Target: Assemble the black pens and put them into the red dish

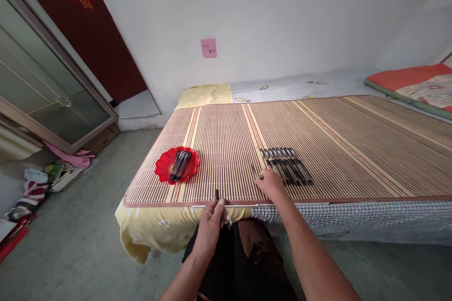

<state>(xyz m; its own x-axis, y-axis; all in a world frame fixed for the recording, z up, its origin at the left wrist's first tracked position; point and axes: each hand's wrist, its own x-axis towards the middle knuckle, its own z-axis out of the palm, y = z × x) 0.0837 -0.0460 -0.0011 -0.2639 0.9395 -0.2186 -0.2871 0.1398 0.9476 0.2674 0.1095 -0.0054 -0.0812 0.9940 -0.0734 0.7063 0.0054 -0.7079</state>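
My left hand [213,216] is closed at the near edge of the bed, gripping a short black pen cap [217,194] that sticks up from the fingers. Just left of the pen row, my right hand [271,184] pinches a thin dark pen [253,170]; its slim end points away from me and the rest is hidden by the fingers. Several black pens [291,167] with clear ends lie side by side in a slanted row on the striped mat. On the left, a red scalloped dish [160,164] holds a bundle of more black pens [181,164].
The bamboo mat [219,136] covers a bed with a yellow and checked sheet [158,225]. Folded orange bedding [406,77] lies at the far right. A pink note [208,48] is on the wall. A glass-panelled door [52,84] and piled items stand left.
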